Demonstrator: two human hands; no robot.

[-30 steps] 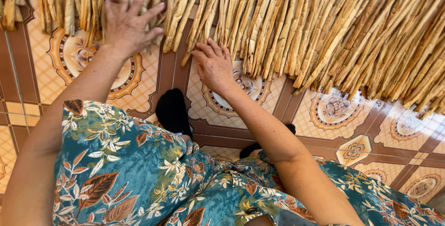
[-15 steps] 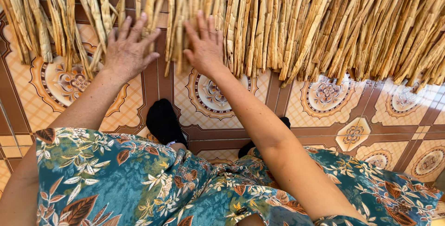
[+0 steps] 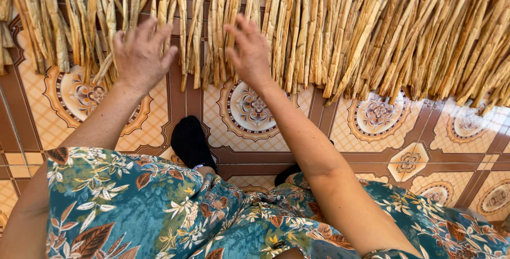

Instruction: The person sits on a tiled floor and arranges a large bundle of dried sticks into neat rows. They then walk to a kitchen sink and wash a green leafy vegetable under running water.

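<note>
Both hands (image 3: 141, 52) (image 3: 249, 52) further up the dried reed strips (image 3: 345, 31) than before.

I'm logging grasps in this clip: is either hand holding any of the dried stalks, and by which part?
Neither. The left hand and right hand lie open, fingers spread, on the near ends of the dried stalks.

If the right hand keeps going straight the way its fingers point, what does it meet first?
The right hand points up-frame over the dried reed stalks spread on the tiled floor. It would meet more stalks right away; its height above them is unclear.
</note>
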